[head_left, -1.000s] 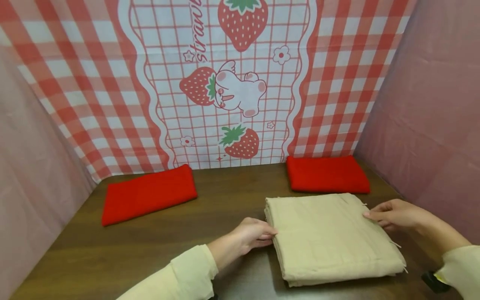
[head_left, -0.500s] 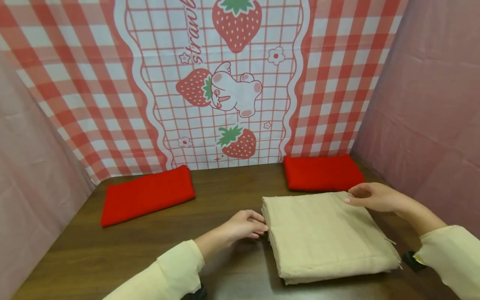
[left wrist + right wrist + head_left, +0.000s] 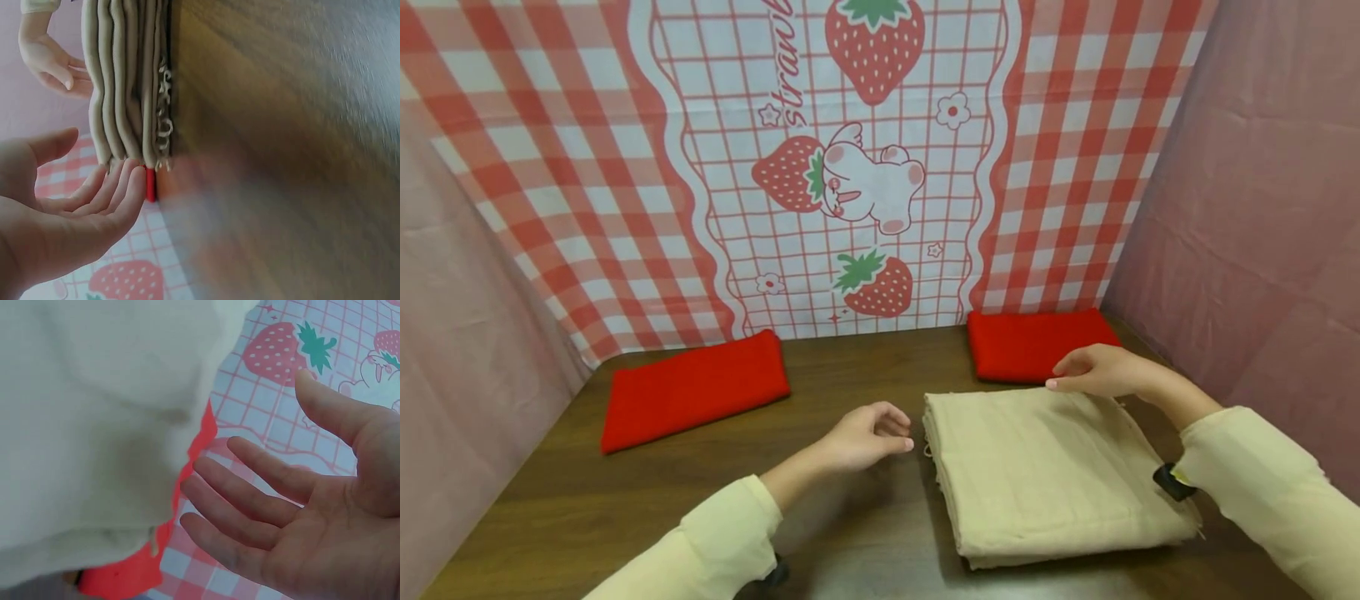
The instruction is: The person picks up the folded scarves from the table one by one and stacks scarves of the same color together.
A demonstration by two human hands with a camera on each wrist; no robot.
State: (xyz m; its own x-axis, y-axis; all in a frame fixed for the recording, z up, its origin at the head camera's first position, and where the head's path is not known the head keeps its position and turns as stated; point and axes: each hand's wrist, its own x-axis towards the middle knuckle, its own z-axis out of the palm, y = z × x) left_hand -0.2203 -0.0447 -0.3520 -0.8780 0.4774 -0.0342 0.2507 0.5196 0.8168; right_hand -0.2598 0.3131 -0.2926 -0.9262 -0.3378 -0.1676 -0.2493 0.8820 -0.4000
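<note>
So the left hand (image 3: 857, 437) is just off the left side of the folded beige cloth (image 3: 1045, 475), thumb and fingers loosely bent with air between them, gripping nothing. The right hand (image 3: 1093, 371) is by the cloth's far edge, fingers spread and relaxed in the right wrist view, also not gripping anything; can't really tell if a fingertip brushes the fabric. Both wrists come out of pale yellow sleeves (image 3: 1262, 492), with a black band (image 3: 1172, 482) showing at the right one. The beige cloth lies flat on the right half of the brown wooden table (image 3: 625, 508), thick with stacked layers, some loose threads along its left side. Just behind it there's a folded red cloth (image 3: 1011, 346), partly hidden by the right hand, and another red one (image 3: 696, 392) sits at an angle toward the back left. Behind everything hangs a strawberry-print gingham backdrop (image 3: 1075, 150), with pink curtains (image 3: 1262, 208) either side.
</note>
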